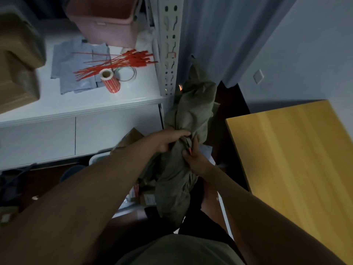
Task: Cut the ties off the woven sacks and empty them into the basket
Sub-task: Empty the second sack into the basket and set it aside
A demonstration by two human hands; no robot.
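Observation:
A grey-green woven sack [191,111] hangs crumpled in front of me, between the white shelf unit and the yellow table. My left hand [168,140] grips the bunched cloth at the sack's middle. My right hand [193,159] holds the same bunch from below, and a small red piece, perhaps a tie [190,150], shows at its fingers. The lower part of the sack [172,197] droops toward my legs. Below it sits a white basket [99,157], mostly hidden by my left arm, with packets inside.
A white shelf [86,104] at left carries a bundle of red ties [118,62], a red label roll [110,81], a tape roll [127,73], blue cloths and a pink bin [107,22]. A yellow table [292,159] stands at right. A perforated metal post [170,44] rises behind the sack.

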